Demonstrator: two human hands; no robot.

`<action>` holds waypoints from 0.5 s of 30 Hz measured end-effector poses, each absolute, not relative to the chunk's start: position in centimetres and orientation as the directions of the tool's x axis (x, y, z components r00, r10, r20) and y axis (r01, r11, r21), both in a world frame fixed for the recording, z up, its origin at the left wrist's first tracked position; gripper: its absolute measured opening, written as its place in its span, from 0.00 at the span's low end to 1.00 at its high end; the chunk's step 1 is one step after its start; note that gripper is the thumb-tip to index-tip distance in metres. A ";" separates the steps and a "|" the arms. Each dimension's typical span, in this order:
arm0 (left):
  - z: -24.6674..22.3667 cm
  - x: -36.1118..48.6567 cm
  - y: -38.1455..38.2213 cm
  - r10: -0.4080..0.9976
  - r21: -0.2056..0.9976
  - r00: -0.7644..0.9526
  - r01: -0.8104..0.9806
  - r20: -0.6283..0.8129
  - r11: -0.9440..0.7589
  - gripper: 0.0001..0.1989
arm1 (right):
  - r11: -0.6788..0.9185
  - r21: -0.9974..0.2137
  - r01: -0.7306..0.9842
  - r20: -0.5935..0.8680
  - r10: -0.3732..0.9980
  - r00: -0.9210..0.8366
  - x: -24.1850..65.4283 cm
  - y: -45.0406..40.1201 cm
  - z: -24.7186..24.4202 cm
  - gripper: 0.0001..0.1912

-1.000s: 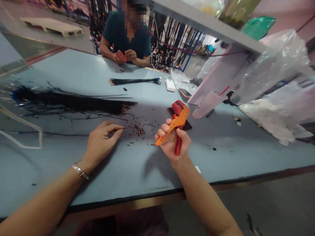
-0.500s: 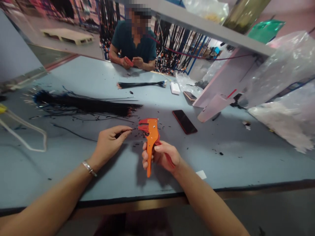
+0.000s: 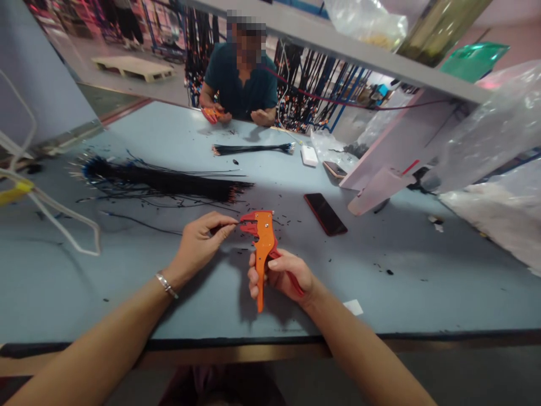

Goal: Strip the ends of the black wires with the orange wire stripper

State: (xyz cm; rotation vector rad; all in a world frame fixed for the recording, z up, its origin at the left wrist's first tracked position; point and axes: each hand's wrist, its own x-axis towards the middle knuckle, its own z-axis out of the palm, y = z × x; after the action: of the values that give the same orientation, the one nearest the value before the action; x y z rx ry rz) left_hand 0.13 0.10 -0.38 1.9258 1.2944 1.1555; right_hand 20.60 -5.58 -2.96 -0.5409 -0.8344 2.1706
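My left hand (image 3: 207, 239) pinches a thin black wire (image 3: 141, 223), whose long end trails left over the grey-blue table. The wire's short tip reaches the red jaws of an orange wire stripper (image 3: 265, 232). My right hand (image 3: 287, 275) is wrapped round the stripper's handles and holds it upright, jaws pointing left. Beyond my left hand lies a thick bundle of black wires (image 3: 169, 181), with copper-coloured ends on the right. Small black scraps lie round the jaws.
A red-edged phone (image 3: 325, 214) lies right of the stripper. Farther back are a smaller wire bundle (image 3: 253, 149), a white box (image 3: 309, 155) and another phone (image 3: 335, 170). A person (image 3: 240, 79) sits opposite, holding an orange-red tool. White tubing (image 3: 67, 217) loops at left.
The wire tip has come up to the stripper's jaws as my left hand closed the small gap. The view has shifted slightly. The person opposite has moved their hands apart.
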 end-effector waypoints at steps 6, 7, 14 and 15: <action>-1.2 0.2 0.3 0.909 0.812 0.203 0.410 0.363 -0.416 0.11 | -0.484 -0.746 -0.458 -0.101 0.761 -0.640 20.5 -5.9 -3.0 0.16; -1.4 0.2 0.3 0.912 0.822 0.203 0.396 0.355 -0.409 0.11 | -0.481 -0.749 -0.455 -0.101 0.762 -0.639 20.5 -5.9 -3.0 0.16; -1.6 0.0 0.2 0.916 0.813 0.201 0.422 0.348 -0.401 0.13 | -0.476 -0.763 -0.437 -0.102 0.757 -0.645 20.6 -6.0 -2.9 0.15; -1.5 0.0 0.2 0.913 0.799 0.204 0.441 0.354 -0.408 0.13 | -0.482 -0.761 -0.434 -0.107 0.753 -0.649 20.6 -6.0 -2.9 0.16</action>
State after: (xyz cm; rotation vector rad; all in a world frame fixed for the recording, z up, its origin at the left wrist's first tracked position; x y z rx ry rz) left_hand 0.02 0.21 -1.50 1.9434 1.2543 1.1373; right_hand 20.56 -6.00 -2.94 -0.5672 -0.9374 2.1491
